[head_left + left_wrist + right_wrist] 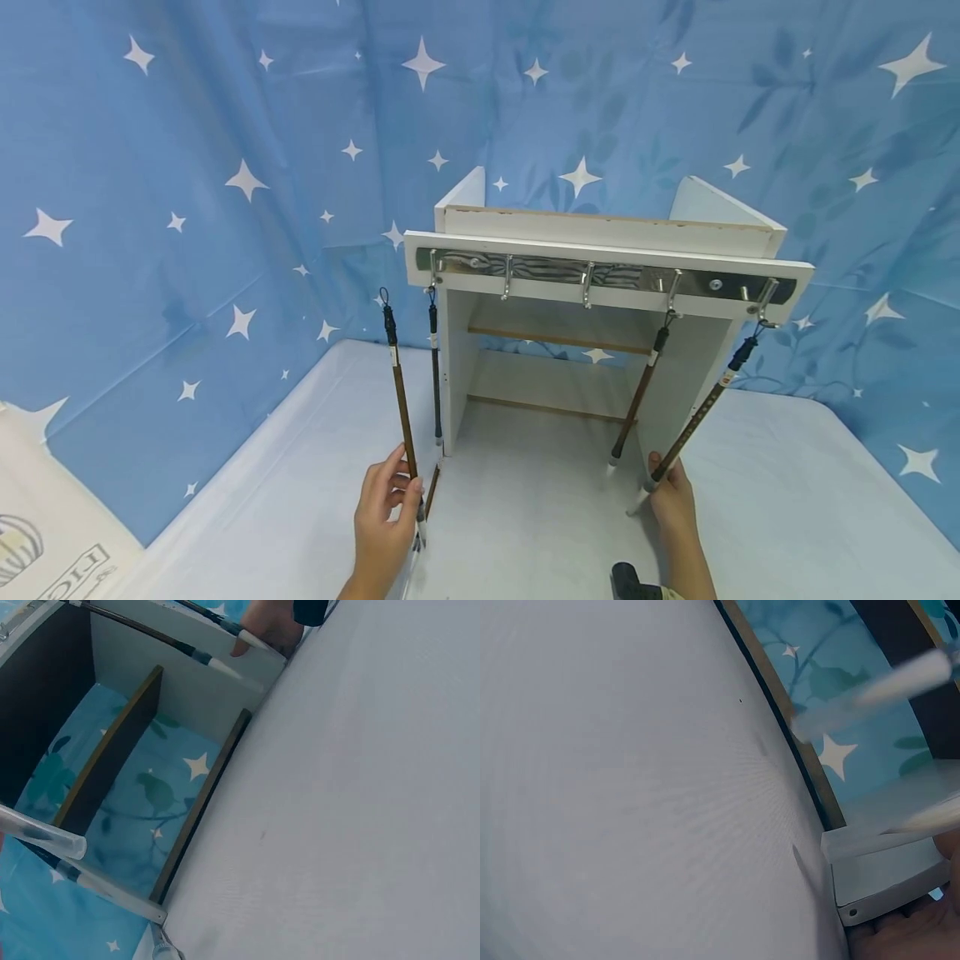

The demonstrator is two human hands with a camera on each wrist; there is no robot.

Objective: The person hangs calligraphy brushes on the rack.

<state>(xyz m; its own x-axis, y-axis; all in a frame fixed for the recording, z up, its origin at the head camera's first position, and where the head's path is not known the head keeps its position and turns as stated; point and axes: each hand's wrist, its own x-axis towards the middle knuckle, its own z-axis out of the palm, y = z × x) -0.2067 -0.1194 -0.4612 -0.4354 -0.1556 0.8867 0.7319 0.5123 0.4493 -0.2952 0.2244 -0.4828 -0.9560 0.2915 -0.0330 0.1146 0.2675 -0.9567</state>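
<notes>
White shelf (615, 232) is the reference. It stands on the white table (262, 500), starry blue backdrop (225, 100) behind. Cream printed sheet (52, 517) well left of shelf.

Left hand (382, 508), just left of shelf: pinches the brown brush (402, 392) between thumb and fingers near its bristle end. Brush tilts slightly, its cord loop up top, clear of the hooks. Dark brush (436, 367) hangs from the leftmost hook, at shelf's left side.

Metal hook rail (547, 268) runs across shelf's front, five hooks; second and third hooks bare. Reddish brush (646, 379) on the fourth, speckled brush (707, 408) on the fifth, both at shelf's right side.

Right hand (675, 500) grips shelf's right panel (693, 350), thumb inside, fingers outside, behind the speckled brush's lower end. Can't tell if it touches that brush.
</notes>
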